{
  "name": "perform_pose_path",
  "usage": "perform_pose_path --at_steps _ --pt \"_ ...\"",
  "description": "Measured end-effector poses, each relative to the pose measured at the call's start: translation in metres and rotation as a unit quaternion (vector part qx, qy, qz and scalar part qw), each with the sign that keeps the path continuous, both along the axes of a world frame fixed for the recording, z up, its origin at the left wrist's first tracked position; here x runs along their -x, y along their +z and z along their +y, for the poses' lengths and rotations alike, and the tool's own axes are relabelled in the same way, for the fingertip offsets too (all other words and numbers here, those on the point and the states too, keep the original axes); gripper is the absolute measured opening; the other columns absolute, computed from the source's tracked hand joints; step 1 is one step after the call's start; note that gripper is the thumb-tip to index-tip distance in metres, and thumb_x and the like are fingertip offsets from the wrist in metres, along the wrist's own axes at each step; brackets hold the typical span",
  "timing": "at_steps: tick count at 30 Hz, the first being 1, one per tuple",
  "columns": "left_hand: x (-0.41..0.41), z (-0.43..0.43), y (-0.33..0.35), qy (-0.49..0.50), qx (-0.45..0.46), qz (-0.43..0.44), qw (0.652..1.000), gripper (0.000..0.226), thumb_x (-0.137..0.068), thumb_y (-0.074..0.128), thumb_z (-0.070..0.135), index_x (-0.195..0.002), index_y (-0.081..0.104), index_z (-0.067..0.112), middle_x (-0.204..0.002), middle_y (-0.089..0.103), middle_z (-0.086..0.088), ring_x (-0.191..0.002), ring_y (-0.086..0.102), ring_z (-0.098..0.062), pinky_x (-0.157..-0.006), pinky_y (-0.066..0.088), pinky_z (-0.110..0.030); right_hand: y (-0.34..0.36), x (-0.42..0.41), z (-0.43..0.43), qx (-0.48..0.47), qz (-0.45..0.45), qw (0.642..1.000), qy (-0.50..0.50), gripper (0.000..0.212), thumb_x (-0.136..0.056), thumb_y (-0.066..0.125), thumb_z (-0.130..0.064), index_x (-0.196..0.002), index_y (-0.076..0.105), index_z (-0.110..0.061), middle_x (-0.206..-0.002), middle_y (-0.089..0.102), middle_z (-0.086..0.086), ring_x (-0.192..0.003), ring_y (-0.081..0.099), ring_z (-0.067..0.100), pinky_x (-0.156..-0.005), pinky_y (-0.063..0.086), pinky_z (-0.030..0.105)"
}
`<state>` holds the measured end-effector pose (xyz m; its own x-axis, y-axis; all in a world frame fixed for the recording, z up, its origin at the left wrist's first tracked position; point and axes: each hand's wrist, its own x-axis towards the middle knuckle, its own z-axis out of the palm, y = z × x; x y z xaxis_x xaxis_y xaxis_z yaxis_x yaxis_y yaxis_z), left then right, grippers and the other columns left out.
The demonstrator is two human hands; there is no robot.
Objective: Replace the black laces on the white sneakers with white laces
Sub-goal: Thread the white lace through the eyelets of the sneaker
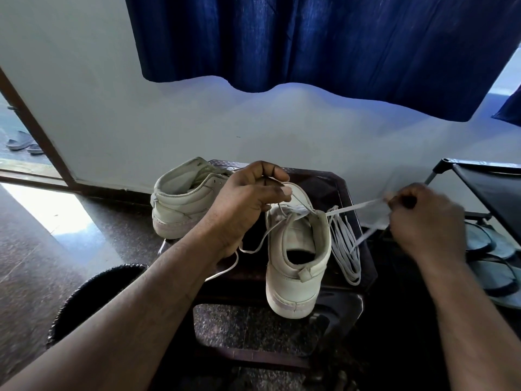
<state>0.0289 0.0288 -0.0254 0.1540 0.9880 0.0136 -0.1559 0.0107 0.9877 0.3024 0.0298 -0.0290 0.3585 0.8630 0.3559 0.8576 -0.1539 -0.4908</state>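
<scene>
Near sneaker [298, 258] sits mid-frame on tabletop [342, 187]; your left grip [248, 198] pinches one white lace [355, 207] end as anchor, right grip [423, 218] closed on the other, pulling frame-right to tension it thru eyelets

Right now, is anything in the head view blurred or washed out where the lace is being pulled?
Head view: the right hand and the white lace it pulls are smeared by motion, so that grip's fingertips look indistinct. Head view: the left hand and the near sneaker are sharp. Head view: sunlight glares off the floor, and the wide lens bows the blue curtain hem.
</scene>
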Motion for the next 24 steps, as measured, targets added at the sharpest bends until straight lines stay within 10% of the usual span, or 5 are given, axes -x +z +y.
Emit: perform_pose_path --at_steps 8,15,22,24 --pt "-0.002 0.000 -0.004 -0.026 0.005 0.030 0.999 0.017 -0.089 0.072 0.000 -0.100 0.067 0.012 -0.080 0.068 -0.006 -0.073 0.062 -0.017 -0.074 0.049 -0.029 0.002 -0.010 0.003 -0.214 0.127 0.967 -0.049 0.036 -0.097 0.051 -0.049 -0.098 0.065 -0.016 -0.090 0.073 0.010 -0.085 0.066 0.031 -0.077 0.038 0.027" --pt "-0.003 0.000 -0.006 -0.039 0.007 0.050 0.998 0.021 -0.074 0.072 0.013 -0.095 0.070 0.013 -0.084 0.064 -0.014 -0.078 0.056 -0.025 -0.072 0.045 -0.030 -0.012 -0.013 -0.001 0.048 -0.008 0.996 -0.075 0.013 -0.090 0.065 -0.030 -0.098 0.070 -0.022 -0.107 0.071 0.014 -0.105 0.062 0.044 -0.094 0.051 0.055" --pt "-0.005 0.001 -0.009 -0.038 0.008 0.055 0.998 0.020 -0.074 0.073 0.014 -0.094 0.071 0.013 -0.080 0.066 -0.009 -0.078 0.057 -0.024 -0.073 0.046 -0.029 -0.001 0.030 -0.007 0.057 0.179 0.944 0.272 0.002 -0.093 0.076 -0.025 -0.093 0.077 -0.026 -0.092 0.077 -0.013 -0.091 0.069 0.005 -0.083 0.052 0.019" --pt "-0.005 0.001 -0.008 -0.035 0.009 0.052 0.998 0.019 -0.074 0.073 0.014 -0.093 0.071 0.013 -0.080 0.066 -0.009 -0.079 0.056 -0.024 -0.073 0.046 -0.030 -0.006 0.037 -0.006 0.092 0.172 0.919 0.343 0.006 -0.095 0.074 -0.021 -0.092 0.078 -0.024 -0.092 0.078 -0.007 -0.093 0.072 0.022 -0.091 0.058 0.039"
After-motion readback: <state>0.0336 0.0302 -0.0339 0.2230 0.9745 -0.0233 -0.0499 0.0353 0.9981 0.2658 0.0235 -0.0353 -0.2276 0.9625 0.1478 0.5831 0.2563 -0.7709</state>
